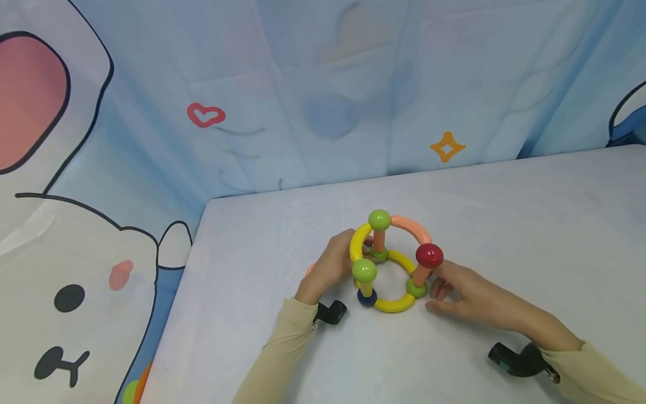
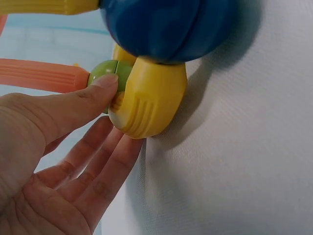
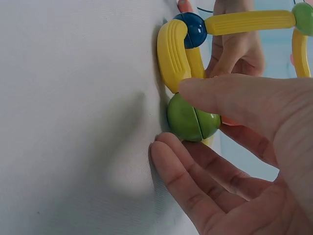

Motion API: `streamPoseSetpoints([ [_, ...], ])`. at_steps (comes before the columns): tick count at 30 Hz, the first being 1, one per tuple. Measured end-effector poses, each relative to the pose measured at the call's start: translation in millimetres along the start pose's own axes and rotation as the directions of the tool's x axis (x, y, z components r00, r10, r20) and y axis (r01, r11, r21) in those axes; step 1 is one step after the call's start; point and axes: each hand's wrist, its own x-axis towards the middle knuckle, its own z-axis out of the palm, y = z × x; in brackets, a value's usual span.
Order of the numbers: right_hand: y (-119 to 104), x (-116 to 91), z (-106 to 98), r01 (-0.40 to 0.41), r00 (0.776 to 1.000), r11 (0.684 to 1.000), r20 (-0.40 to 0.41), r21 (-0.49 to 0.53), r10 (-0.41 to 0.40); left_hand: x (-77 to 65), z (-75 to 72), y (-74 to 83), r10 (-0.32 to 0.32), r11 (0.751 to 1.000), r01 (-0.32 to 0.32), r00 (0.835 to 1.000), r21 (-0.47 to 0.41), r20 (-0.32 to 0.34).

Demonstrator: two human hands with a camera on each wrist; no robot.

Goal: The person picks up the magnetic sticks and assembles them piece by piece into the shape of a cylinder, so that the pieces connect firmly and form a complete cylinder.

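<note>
A ball-and-stick building toy stands on the white-covered table in the head view. Its base ring has yellow curved sticks (image 1: 396,304), a dark blue ball (image 1: 367,297) and green balls (image 1: 416,288). Short uprights carry two green balls and a red ball (image 1: 429,256); a yellow and an orange curved stick (image 1: 411,227) link the tops, while the front right top side has no stick. My left hand (image 1: 333,261) pinches the base at its left, thumb on a green ball (image 2: 105,71). At the right, my right hand (image 1: 469,294) holds the base's green ball (image 3: 188,117) between thumb and fingers.
Behind my left hand an orange piece (image 1: 309,269) shows partly on the table (image 1: 242,292). A blue printed curtain (image 1: 303,112) hangs along the back edge, and a cloth with a cartoon face (image 1: 91,314) covers the left side. Each wrist wears a black camera (image 1: 520,359).
</note>
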Motion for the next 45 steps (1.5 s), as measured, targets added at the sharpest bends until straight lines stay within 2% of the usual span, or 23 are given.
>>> streamPoseSetpoints([
  [8, -1, -1, 4, 0.000, 1.000, 1.000, 0.026, 0.014, 0.000, -0.1, -1.9, -3.6, -0.018, 0.999, 0.018, 1.000, -0.033, 0.010],
  [14, -5, -2, 7, -0.007, 0.998, 1.000, 0.061, 0.019, 0.005, 0.0, -2.7, -4.7, -0.027, 0.996, 0.030, 0.999, -0.087, 0.039],
  [18, -7, -3, 10, -0.018, 0.998, 1.000, 0.065, 0.015, 0.017, 0.8, -3.8, -5.5, -0.033, 0.995, 0.038, 0.998, -0.090, 0.057],
  [25, -12, -6, 16, 0.010, 0.996, 0.999, 0.089, 0.040, -0.014, 1.3, -6.1, -7.8, -0.003, 0.991, 0.013, 0.997, -0.137, 0.077],
  [31, -15, -10, 20, -0.008, 0.993, 0.999, 0.121, 0.044, 0.003, -2.2, -7.5, -6.0, 0.007, 0.984, 0.013, 0.994, -0.176, 0.110],
  [38, -9, -9, 6, 0.021, 0.995, 0.999, 0.100, -0.024, -0.019, -13.5, -14.4, -8.8, -0.073, 0.987, 0.086, 0.993, -0.135, 0.095],
  [45, 1, 2, -15, 0.070, 0.997, 0.994, 0.023, -0.080, -0.068, -38.5, -25.9, -10.4, -0.139, 0.985, 0.148, 0.986, -0.093, 0.097],
])
